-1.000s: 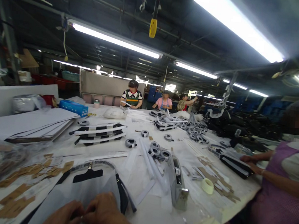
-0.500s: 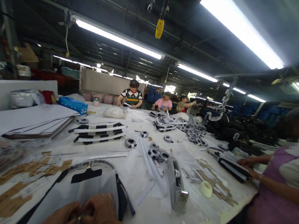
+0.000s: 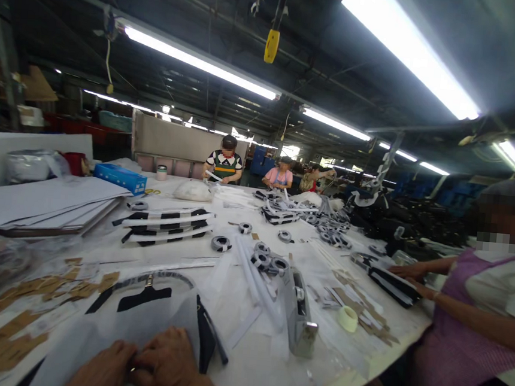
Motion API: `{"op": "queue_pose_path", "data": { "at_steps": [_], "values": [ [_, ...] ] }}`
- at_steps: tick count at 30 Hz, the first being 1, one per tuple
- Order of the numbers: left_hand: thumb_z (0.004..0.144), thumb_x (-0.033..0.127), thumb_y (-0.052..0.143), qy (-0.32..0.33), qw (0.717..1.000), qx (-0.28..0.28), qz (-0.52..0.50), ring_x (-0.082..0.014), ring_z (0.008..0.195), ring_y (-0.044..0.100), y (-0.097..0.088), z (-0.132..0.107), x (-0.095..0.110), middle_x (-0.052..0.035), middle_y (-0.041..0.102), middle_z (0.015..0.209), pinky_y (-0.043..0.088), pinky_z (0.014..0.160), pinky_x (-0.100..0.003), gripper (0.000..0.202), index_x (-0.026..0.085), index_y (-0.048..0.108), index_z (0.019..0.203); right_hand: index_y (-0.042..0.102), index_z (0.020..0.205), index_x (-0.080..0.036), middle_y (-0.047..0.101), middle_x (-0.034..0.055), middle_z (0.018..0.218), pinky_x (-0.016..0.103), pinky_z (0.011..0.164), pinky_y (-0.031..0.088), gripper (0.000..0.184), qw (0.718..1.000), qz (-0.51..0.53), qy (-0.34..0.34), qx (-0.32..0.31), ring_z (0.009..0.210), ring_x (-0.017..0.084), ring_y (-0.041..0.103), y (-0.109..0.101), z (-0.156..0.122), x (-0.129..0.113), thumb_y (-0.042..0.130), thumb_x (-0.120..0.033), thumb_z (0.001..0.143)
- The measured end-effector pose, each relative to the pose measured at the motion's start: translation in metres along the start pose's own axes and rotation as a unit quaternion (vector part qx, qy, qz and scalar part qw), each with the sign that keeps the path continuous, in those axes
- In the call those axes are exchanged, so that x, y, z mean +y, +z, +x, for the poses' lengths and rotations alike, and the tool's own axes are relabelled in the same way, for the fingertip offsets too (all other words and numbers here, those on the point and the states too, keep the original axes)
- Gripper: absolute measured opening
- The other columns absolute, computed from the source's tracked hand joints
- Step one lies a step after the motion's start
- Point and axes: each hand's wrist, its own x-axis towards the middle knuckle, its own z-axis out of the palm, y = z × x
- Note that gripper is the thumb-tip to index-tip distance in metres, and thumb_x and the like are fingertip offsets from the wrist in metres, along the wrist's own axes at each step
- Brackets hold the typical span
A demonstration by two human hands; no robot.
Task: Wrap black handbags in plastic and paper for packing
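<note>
In front of me on the table lies a dark handbag, its flap tab (image 3: 144, 298) black and its curved handle (image 3: 173, 276) wrapped in clear film. A pale white sheet (image 3: 106, 324) covers most of the bag's body. My left hand (image 3: 100, 368) and my right hand (image 3: 169, 362) meet over the sheet's near part, fingers curled inward and close together. A tiny shiny spot shows between the fingertips, but what they pinch is hidden. A dark strap (image 3: 209, 333) sticks out on the bag's right side.
Brown card tags (image 3: 14, 340) lie to the left. A tape dispenser (image 3: 298, 317), tape roll (image 3: 347, 318) and wrapped strap coils (image 3: 261, 256) lie to the right. Striped wrapped strips (image 3: 164, 227) lie beyond. A co-worker in a purple apron (image 3: 448, 330) handles a black piece at right.
The view has shifted slightly, so the table things appear a little further left. My hands stay together over the sheet, with the right fingers drawn closer over the left fingertips.
</note>
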Motion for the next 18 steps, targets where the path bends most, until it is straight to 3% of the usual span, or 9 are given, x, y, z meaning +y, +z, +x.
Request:
{"op": "queue_pose_path", "data": {
  "at_steps": [3,5,7,9,12,15,18],
  "values": [
    [0.083,0.004,0.037,-0.015,0.999,0.036,0.017,-0.0313,0.106,0.067,-0.012,0.005,0.006,-0.0162,0.070,0.113,0.050,0.096,-0.044,0.045,0.014,0.070,0.111,0.075,0.099,-0.035,0.075,-0.0061,0.097,0.033,0.088,0.045,0.017,1.000,-0.025,-0.006,-0.005,0.092,0.018,0.064,-0.015,-0.001,-0.007,0.067,-0.041,0.085],
    [0.086,0.004,0.033,-0.009,0.997,0.060,0.045,-0.0324,0.100,0.068,-0.020,0.004,0.016,-0.0175,0.070,0.108,0.053,0.087,-0.046,0.042,0.013,0.070,0.104,0.076,0.092,-0.032,0.074,-0.0050,0.098,0.031,0.088,0.044,0.014,0.999,-0.042,0.006,-0.028,0.092,0.017,0.063,-0.027,-0.004,-0.012,0.068,-0.041,0.086],
    [0.088,0.005,0.036,0.052,0.994,0.079,0.053,-0.0311,0.113,0.061,-0.023,0.002,0.023,-0.0173,0.067,0.117,0.047,0.098,-0.048,0.038,0.014,0.068,0.105,0.076,0.090,-0.026,0.073,0.0008,0.096,0.032,0.088,0.043,0.017,0.998,-0.026,0.009,-0.048,0.093,0.019,0.062,-0.035,-0.006,-0.015,0.064,-0.037,0.090],
    [0.091,0.006,0.036,0.069,0.993,0.084,0.037,-0.0272,0.125,0.054,-0.017,0.001,0.022,-0.0173,0.060,0.133,0.038,0.108,-0.047,0.043,0.013,0.057,0.128,0.074,0.103,-0.025,0.072,0.0038,0.104,0.034,0.093,0.041,0.020,0.998,-0.004,0.005,-0.063,0.100,0.021,0.060,-0.036,-0.008,-0.016,0.057,-0.030,0.095],
    [0.098,0.013,0.032,0.036,0.996,0.077,0.023,-0.0249,0.136,0.044,0.001,-0.001,0.012,-0.0167,0.053,0.143,0.029,0.115,-0.045,0.045,0.012,0.046,0.140,0.072,0.112,-0.021,0.069,0.0085,0.112,0.037,0.097,0.039,0.028,0.996,0.013,-0.002,-0.086,0.106,0.024,0.058,-0.038,-0.009,-0.016,0.049,-0.029,0.098],
    [0.100,0.019,0.033,0.033,0.996,0.081,0.015,-0.0251,0.138,0.042,0.013,-0.004,0.008,-0.0155,0.051,0.145,0.027,0.116,-0.045,0.044,0.012,0.044,0.142,0.074,0.105,-0.022,0.072,0.0061,0.104,0.031,0.092,0.041,0.025,0.990,0.022,-0.040,-0.134,0.101,0.020,0.062,-0.054,-0.004,-0.012,0.052,-0.024,0.095],
    [0.099,0.022,0.038,0.043,0.995,0.091,0.012,-0.0262,0.138,0.043,0.016,-0.004,0.010,-0.0152,0.051,0.146,0.027,0.116,-0.046,0.044,0.013,0.044,0.142,0.077,0.091,-0.028,0.075,-0.0018,0.084,0.023,0.073,0.043,0.020,0.978,0.020,-0.080,-0.190,0.078,0.014,0.066,-0.079,0.020,-0.007,0.058,-0.024,0.089]
  ]
}}
